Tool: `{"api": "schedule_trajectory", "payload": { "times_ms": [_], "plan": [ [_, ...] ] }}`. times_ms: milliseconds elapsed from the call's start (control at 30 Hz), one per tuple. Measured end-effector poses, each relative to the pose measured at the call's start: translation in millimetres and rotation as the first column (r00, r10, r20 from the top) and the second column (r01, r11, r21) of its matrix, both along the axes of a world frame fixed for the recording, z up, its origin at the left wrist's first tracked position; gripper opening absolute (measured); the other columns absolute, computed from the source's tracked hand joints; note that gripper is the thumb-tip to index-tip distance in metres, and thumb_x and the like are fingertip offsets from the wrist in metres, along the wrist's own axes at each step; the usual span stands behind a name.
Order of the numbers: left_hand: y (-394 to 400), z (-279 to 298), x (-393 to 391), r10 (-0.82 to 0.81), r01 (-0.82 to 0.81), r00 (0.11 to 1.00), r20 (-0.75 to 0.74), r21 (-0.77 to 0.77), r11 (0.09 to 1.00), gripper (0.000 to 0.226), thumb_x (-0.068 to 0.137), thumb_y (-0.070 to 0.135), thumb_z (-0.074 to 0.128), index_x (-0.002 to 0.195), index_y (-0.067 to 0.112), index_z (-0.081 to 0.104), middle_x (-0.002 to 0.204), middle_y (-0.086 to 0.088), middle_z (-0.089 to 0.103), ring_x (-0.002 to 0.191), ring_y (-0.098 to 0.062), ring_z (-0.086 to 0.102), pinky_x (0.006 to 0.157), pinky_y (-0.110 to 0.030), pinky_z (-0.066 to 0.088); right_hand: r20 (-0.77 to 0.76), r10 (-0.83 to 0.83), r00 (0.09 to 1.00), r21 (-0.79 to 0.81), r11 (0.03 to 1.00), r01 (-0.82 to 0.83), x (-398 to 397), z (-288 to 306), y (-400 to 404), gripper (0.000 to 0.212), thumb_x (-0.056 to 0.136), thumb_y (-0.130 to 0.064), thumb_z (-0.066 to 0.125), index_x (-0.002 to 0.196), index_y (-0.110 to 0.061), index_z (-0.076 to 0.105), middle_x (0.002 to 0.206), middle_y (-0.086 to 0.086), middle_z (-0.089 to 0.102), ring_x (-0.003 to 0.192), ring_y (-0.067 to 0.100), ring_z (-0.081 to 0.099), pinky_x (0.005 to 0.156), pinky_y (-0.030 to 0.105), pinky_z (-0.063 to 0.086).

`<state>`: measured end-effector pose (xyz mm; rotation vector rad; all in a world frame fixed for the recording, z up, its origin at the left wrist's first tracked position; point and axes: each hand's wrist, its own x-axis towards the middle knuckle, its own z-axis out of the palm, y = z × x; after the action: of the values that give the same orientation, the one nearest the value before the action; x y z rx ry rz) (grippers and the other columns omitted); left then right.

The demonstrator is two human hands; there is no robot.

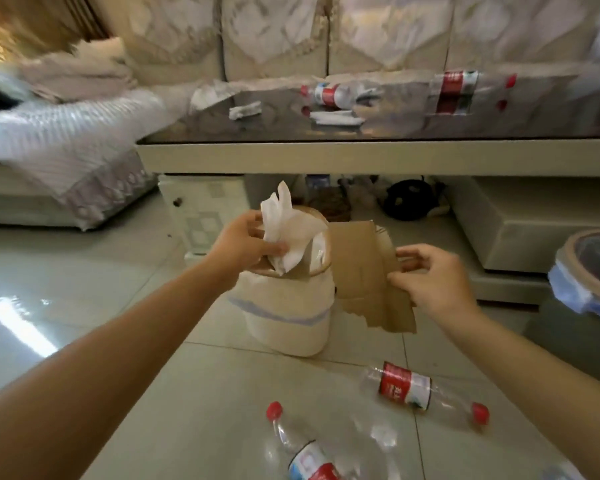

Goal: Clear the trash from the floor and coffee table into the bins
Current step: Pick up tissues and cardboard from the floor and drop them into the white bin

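Observation:
My left hand (pixel 245 242) grips a crumpled white tissue (pixel 290 230) right above the mouth of a cream bin (pixel 288 317) on the floor. A torn brown cardboard piece (pixel 364 271) is pinched at its right edge by my right hand (pixel 430 275), just right of that bin. Two clear plastic bottles with red caps lie on the tiles in front, one at the right (pixel 423 393) and one nearer me (pixel 305 452). On the dark coffee table (pixel 361 155) lie a bottle (pixel 336 95), another bottle (pixel 465 83) and tissues (pixel 333 118).
A second bin with a blue liner (pixel 589 275) stands at the right edge. A sofa with a white throw (pixel 66 140) runs along the left and back. Under the table sit a drawer unit (pixel 205 213) and dark clutter (pixel 409 199).

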<state>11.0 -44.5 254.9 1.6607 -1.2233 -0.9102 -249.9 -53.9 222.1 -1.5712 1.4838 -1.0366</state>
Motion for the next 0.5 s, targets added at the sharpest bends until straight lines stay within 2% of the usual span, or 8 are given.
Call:
{"api": "schedule_trajectory", "payload": {
  "times_ms": [133, 200, 267, 333, 400, 500],
  "plan": [
    [-34.6, 7.6, 24.6, 0.086, -0.086, 0.993, -0.077, 0.015, 0.996, 0.057, 0.074, 0.006, 0.078, 0.125, 0.015, 0.054, 0.099, -0.005, 0.066, 0.078, -0.016, 0.068, 0.049, -0.019, 0.053, 0.014, -0.044, 0.999, -0.049, 0.998, 0.045, 38.0, 19.5, -31.6, 0.031, 0.078, -0.006, 0.074, 0.1, -0.026, 0.062, 0.088, -0.006, 0.064, 0.081, 0.01, 0.062, 0.066, 0.035, 0.058],
    [-53.1, 1.4, 33.1, 0.138, -0.135, 0.982, -0.129, 0.03, 0.99, 0.059, 0.074, 0.004, 0.078, 0.127, 0.011, 0.053, 0.102, -0.008, 0.065, 0.08, -0.018, 0.068, 0.047, -0.019, 0.053, 0.044, -0.042, 0.998, -0.06, 0.997, 0.044, 57.5, 25.2, -45.7, 0.031, 0.079, -0.006, 0.074, 0.101, -0.025, 0.062, 0.086, -0.005, 0.064, 0.077, 0.01, 0.062, 0.056, 0.029, 0.055],
    [-68.3, -10.8, 39.2, 0.177, -0.172, 0.971, -0.16, 0.046, 0.984, 0.064, 0.076, 0.007, 0.077, 0.133, 0.01, 0.048, 0.111, -0.012, 0.063, 0.088, -0.023, 0.067, 0.054, -0.024, 0.057, 0.079, -0.036, 0.996, -0.05, 0.998, 0.04, 75.9, 27.2, -57.4, 0.03, 0.079, -0.004, 0.073, 0.099, -0.023, 0.061, 0.083, -0.004, 0.064, 0.074, 0.008, 0.061, 0.054, 0.028, 0.054],
    [-77.6, -26.8, 45.0, 0.226, -0.222, 0.966, -0.123, 0.047, 0.974, 0.07, 0.081, 0.02, 0.075, 0.14, 0.012, 0.039, 0.126, -0.013, 0.056, 0.096, -0.023, 0.062, 0.067, -0.028, 0.056, 0.09, -0.035, 0.995, -0.023, 0.999, 0.037, 92.0, 24.5, -68.3, 0.03, 0.078, -0.001, 0.073, 0.096, -0.022, 0.061, 0.08, -0.005, 0.063, 0.072, 0.007, 0.06, 0.058, 0.03, 0.056],
    [-81.8, -44.1, 51.7, 0.261, -0.262, 0.962, -0.086, 0.003, 0.965, 0.066, 0.087, 0.029, 0.067, 0.143, 0.014, 0.036, 0.133, -0.01, 0.051, 0.099, -0.02, 0.058, 0.073, -0.031, 0.054, 0.098, -0.04, 0.994, 0.016, 0.999, 0.039, 107.4, 18.9, -80.2, 0.03, 0.077, -0.001, 0.074, 0.097, -0.02, 0.063, 0.085, -0.002, 0.066, 0.071, 0.008, 0.061, 0.063, 0.033, 0.059],
    [-76.8, -62.3, 58.6, 0.273, -0.278, 0.959, -0.071, -0.092, 0.956, 0.053, 0.092, 0.032, 0.059, 0.141, 0.02, 0.041, 0.128, -0.003, 0.056, 0.105, -0.017, 0.057, 0.076, -0.031, 0.054, 0.22, -0.066, 0.973, 0.147, 0.989, 0.034, 128.3, 12.7, -93.0, 0.047, 0.082, -0.012, 0.074, 0.124, -0.016, 0.055, 0.109, 0.006, 0.064, 0.084, 0.018, 0.066, 0.066, 0.033, 0.059]
  ]
}}
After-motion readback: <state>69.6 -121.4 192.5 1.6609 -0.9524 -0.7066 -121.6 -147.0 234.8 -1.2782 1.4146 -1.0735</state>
